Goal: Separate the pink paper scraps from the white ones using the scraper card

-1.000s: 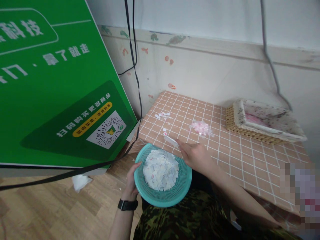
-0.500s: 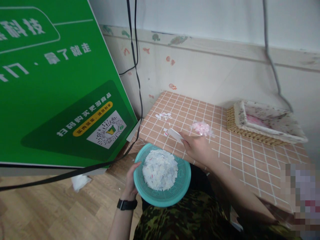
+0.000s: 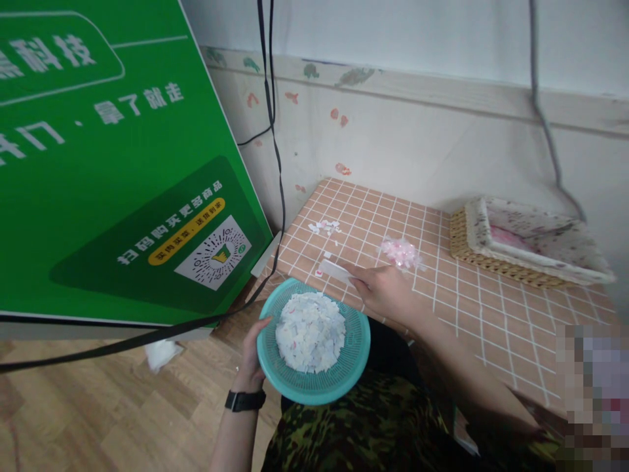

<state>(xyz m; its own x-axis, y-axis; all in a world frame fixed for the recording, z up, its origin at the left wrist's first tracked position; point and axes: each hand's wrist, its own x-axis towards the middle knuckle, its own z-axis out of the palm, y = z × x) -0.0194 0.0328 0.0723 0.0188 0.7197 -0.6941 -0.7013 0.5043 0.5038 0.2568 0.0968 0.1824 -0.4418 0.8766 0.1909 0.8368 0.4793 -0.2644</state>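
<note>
My left hand (image 3: 253, 351) grips the left rim of a round teal plastic basket (image 3: 361, 347), held just below the table's front edge. A heap of small white paper scraps (image 3: 310, 332) fills its middle. In my right hand (image 3: 386, 288) is a flat white strip (image 3: 335, 271), pinched at one end and held low over the checked tablecloth near that edge. Beside the strip's tip lie a few loose scraps (image 3: 319, 273). Farther back is a scatter of white paper bits (image 3: 324, 227). A pile of pink and clear shiny shreds (image 3: 400, 252) sits beyond my right hand.
A wicker basket with a floral lining (image 3: 521, 269) stands at the table's right rear. To the left rises a big green panel (image 3: 122, 164) with a QR code. A black cable (image 3: 279, 170) hangs in front of it. A white crumpled item (image 3: 162, 354) lies on the wooden floor.
My right hand has drawn the white strip a little left and down toward the table's front edge, with a pink-marked scrap by its tip. The teal basket has shifted slightly left.
</note>
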